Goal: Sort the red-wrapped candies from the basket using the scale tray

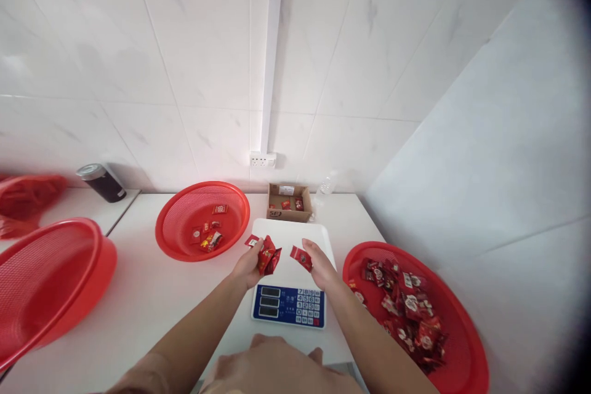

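Several small red packets point(268, 255) are bunched in my left hand point(248, 268), its fingers closed around them above the left side of a white digital scale point(286, 234). My right hand point(321, 263) pinches a single red packet point(301, 257) between thumb and fingers, over the right part of the scale's plate. A gap separates the two hands. Below them shows the scale's blue keypad panel with its dark displays. The print on the packets is too small to read.
A red basket point(167, 240) with a few packets stands back left; a fuller red basket point(471, 326) is at right. Another red basket point(99, 271) sits far left near a black can point(104, 183). Behind the scale are a cardboard box point(289, 215) and a clear plastic bottle point(325, 186).
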The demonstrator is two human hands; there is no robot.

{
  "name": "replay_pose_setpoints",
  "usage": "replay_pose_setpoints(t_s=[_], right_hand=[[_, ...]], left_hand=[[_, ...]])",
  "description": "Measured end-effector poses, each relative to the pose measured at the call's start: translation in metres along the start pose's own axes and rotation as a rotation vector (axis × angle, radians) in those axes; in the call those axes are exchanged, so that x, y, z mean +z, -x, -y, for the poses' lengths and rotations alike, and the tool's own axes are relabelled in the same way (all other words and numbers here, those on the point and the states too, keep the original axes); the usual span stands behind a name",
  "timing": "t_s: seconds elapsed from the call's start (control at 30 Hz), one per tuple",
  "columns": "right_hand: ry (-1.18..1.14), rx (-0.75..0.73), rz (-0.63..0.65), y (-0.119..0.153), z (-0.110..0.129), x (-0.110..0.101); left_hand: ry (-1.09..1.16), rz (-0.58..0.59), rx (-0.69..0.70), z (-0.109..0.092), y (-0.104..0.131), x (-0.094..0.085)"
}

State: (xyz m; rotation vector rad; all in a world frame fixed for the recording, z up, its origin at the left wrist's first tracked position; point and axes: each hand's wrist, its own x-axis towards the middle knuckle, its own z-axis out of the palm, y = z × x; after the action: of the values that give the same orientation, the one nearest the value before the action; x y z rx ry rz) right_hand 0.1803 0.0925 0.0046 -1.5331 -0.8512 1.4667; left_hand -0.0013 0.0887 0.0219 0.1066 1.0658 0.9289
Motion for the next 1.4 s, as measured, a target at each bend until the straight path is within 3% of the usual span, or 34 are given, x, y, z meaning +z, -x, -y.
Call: replay_pose_setpoints(t_s=[0.07, 0.13, 0.27, 0.33, 0.43, 0.53, 0.6, 0.7, 0.83, 0.87, 1.0, 1.07, 1.2, 1.3, 1.4], right_hand=[[0.15, -0.098, -0.096, 0.001, -0.002, -0.003], [0.265, -0.155, -0.092, 0.007, -0.002, 0.0], [0.141, -0.011, 0.233, 0.025, -0.005, 0.016], [0.099, 0.016, 0.291, 0.029, -0.009, 0.021], [0.133, -0.026, 0.223, 0.024, -0.018, 0.018], [0.206, -0.071, 0.096, 0.014, -0.024, 0.007], [0.211, -0.077, 0.082, 0.009, -0.025, 0.001], [0.181, -0.103, 0.124, 0.005, -0.018, -0.001], [0.389, -0.246, -0.001, 0.011, -0.007, 0.004], [0.412, -0.221, 0.035, 0.015, -0.006, 0.007], [0.235, 0.083, 0.391, 0.038, -0.01, 0.02], [0.129, 0.123, 0.429, 0.047, -0.015, 0.024], [0.109, 0.096, 0.339, 0.048, -0.026, 0.015], [0.168, 0.108, 0.239, 0.037, -0.031, -0.007], [0.195, 0.084, 0.113, 0.022, -0.03, -0.028]], left_hand=[[-0.004, 0.002, 0.006, 0.001, -0.001, -0.001], [0.003, 0.005, 0.023, 0.004, -0.002, 0.0], [-0.007, 0.053, 0.068, 0.012, 0.0, 0.006], [-0.04, 0.098, 0.093, 0.015, 0.002, 0.009], [-0.087, 0.109, 0.119, 0.017, 0.004, 0.005], [-0.124, 0.017, 0.125, 0.015, 0.002, -0.007], [-0.16, -0.021, 0.122, 0.013, 0.0, -0.016], [-0.242, -0.003, 0.103, 0.014, -0.001, -0.026], [-0.229, 0.076, 0.111, 0.02, 0.005, -0.025], [-0.206, 0.096, 0.119, 0.022, 0.008, -0.022], [-0.136, 0.145, 0.152, 0.028, 0.016, -0.008], [-0.136, 0.176, 0.172, 0.032, 0.019, -0.004], [-0.345, 0.155, 0.241, 0.034, 0.014, -0.009], [-0.633, 0.067, 0.271, 0.03, 0.007, -0.02], [-0.798, 0.076, 0.236, 0.026, 0.002, -0.025]])
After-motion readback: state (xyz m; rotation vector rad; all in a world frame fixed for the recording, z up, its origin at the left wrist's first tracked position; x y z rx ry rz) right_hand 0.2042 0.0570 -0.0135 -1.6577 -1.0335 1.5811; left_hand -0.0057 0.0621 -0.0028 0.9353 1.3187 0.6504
